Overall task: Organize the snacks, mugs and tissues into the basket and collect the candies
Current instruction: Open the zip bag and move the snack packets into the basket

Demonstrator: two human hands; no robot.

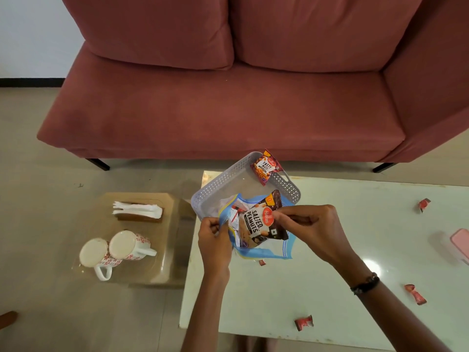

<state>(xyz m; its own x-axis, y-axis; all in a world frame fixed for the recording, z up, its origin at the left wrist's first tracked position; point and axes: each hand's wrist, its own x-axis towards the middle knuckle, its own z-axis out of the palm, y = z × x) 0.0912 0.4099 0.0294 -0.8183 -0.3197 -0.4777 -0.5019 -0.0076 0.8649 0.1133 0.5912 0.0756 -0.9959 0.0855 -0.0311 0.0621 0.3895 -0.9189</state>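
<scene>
Low tan side surface (pixel 167 270) at far left: white tissues in a brown wooden holder (pixel 138 212), and nearer, 2 white ceramic mugs with red flower print (pixel 116 252), upside down and touching each other.

Centre: grey perforated plastic basket (pixel 218 184) on the back left corner of the pale glossy surface (pixel 330 250), its corner overhanging the edge. A red "Tasty Nuts" snack packet (pixel 266 166) leans on the basket's far rim.

Left hand (pixel 215 240) pinched shut on the edge of a clear zip bag with blue trim (pixel 269 252), held at the basket's near side. Right hand (pixel 312 229) pinched shut on the top edge of a dark brown "Salted Peanuts" packet (pixel 258 224), which sits at the bag's mouth; how far in, I cannot tell.

Right: 5 red-wrapped candies (pixel 304 322) scattered loose on the pale surface, well apart. A pink flat object (pixel 460 241) at the right edge, cut off.

Behind: dusty-red fabric sofa (pixel 228 105).
</scene>
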